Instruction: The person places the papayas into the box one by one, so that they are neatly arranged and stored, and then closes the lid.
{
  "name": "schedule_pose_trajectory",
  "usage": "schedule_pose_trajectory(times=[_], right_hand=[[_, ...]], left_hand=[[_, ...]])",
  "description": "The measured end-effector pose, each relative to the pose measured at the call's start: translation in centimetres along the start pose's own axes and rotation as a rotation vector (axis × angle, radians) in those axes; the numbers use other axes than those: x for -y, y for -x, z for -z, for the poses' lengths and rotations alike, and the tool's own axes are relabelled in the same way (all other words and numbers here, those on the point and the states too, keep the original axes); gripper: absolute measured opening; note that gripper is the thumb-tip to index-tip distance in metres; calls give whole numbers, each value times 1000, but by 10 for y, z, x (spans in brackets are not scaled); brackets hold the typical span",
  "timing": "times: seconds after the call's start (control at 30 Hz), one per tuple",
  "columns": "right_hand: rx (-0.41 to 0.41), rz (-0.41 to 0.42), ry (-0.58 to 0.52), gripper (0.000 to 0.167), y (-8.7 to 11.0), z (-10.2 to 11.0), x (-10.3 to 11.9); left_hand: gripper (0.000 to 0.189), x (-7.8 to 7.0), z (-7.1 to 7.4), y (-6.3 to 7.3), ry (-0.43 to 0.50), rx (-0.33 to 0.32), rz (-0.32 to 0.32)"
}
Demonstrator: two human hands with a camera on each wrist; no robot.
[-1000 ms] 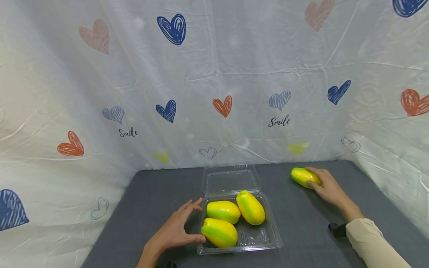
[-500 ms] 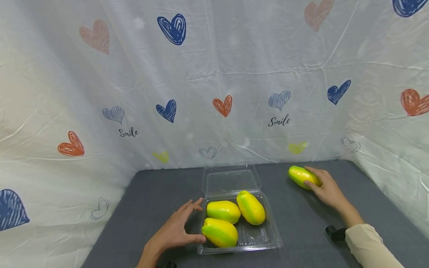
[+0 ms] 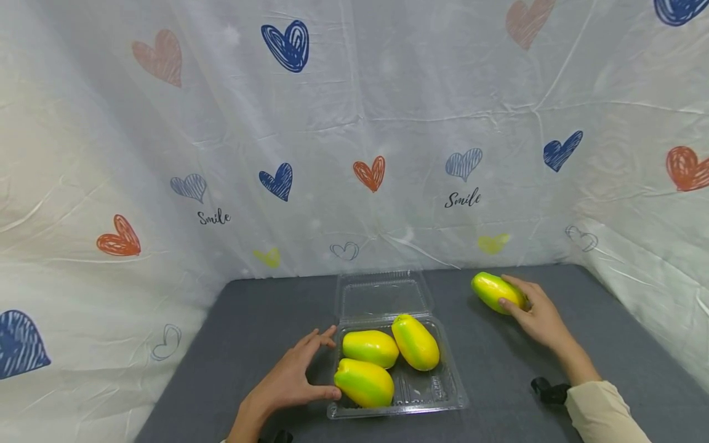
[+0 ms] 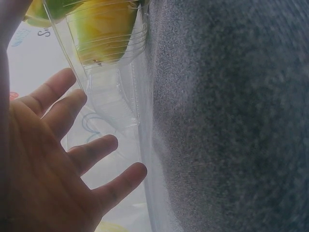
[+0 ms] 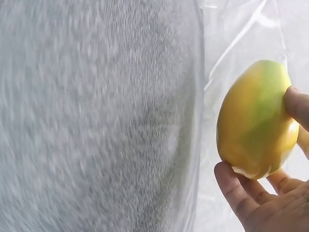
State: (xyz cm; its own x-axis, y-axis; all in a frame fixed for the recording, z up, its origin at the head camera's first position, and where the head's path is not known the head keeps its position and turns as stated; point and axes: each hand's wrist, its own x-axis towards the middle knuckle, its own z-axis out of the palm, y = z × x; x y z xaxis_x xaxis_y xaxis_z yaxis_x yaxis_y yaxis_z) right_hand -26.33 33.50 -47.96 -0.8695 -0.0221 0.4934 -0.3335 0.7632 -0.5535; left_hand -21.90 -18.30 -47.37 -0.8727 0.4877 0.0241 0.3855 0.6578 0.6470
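Note:
My right hand [image 3: 540, 314] grips a yellow-green papaya [image 3: 496, 293] over the back right of the table. In the right wrist view, thumb and fingertips hold the papaya [image 5: 258, 121] around one end, and it shows against the white backdrop. A clear plastic clamshell box [image 3: 451, 375] lies with its lid [image 3: 382, 295] folded back. Three papayas are inside: one at the near left [image 3: 364, 384], one behind it [image 3: 370, 349] and one at the right back [image 3: 415, 343]. My left hand [image 3: 290, 375] has its fingers spread along the box's left side, fingertips right at the rim.
A dark grey cloth [image 3: 266, 320] covers the table. White sheeting [image 3: 321, 141] printed with hearts and "Smile" rises behind it and along both sides. The box's front right part shows bare plastic, and grey cloth lies between the box and my right hand.
My right hand has shifted slightly left with the papaya, which has turned a little. My left hand, the box and the papayas in it have kept their places.

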Motion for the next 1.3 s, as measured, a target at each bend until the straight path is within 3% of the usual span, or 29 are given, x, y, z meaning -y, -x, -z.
schedule_pose_trajectory(times=[0.43,1.3], right_hand=[[21,-64,-76,52,8,-3,20],[39,-87,-163,52,22,-14,44]], left_hand=[[71,0,0,0,1,3,-8],[70,0,0,0,8,5,-6]])
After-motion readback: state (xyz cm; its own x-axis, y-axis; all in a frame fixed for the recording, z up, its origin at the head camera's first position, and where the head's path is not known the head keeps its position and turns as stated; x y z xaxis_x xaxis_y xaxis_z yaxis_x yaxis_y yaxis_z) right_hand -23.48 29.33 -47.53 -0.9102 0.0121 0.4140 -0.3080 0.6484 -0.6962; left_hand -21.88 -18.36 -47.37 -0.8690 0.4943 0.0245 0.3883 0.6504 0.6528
